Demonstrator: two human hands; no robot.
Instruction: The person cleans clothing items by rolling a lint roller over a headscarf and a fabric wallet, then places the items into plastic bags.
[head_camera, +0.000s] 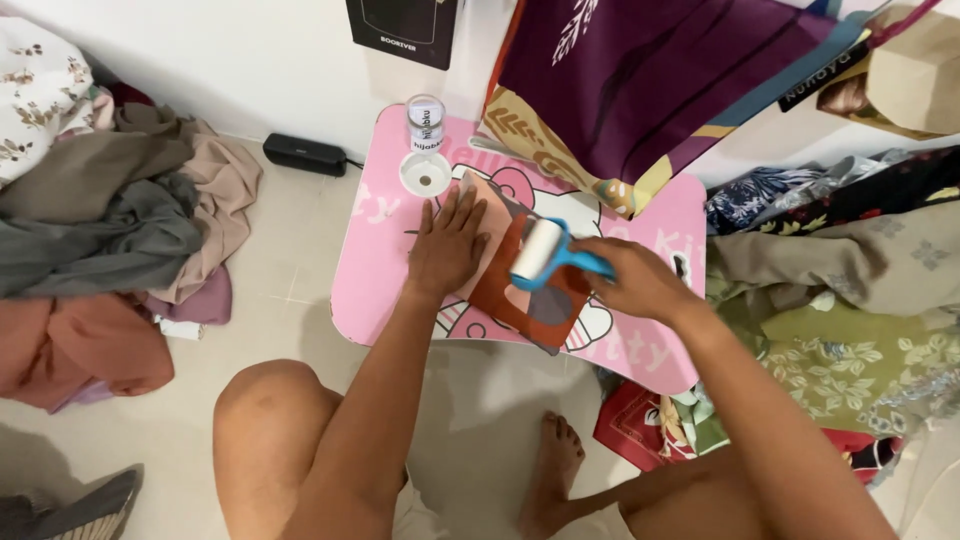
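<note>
A folded piece of rust-and-peach patterned cloth (520, 285) is laid flat on the small pink bench (385, 235), roughly at its middle, where it can be reached by both hands from the seated position on the floor. The left hand (447, 248) is pressed palm-down on the left part of the cloth, its fingers (455, 208) spread wide and flat, nothing being gripped; by this the fabric appears to be pinned so that it cannot slide or bunch. The right hand (632, 278) is closed around the blue handle of a lint roller (545, 255), and the white roll is set on the cloth just beside the left hand, the handle being angled out to the right so that the roll lies flat against the fabric. A small clear jar (425, 122) and a white lid (424, 174) are kept at the far left corner of the bench, apart from the cloth and out of the roller's way. Heaps of other fabric are left on the floor: muted ones (110, 230) to the left, printed ones (850, 300) to the right. A black oblong device (304, 155) lies by the wall.
</note>
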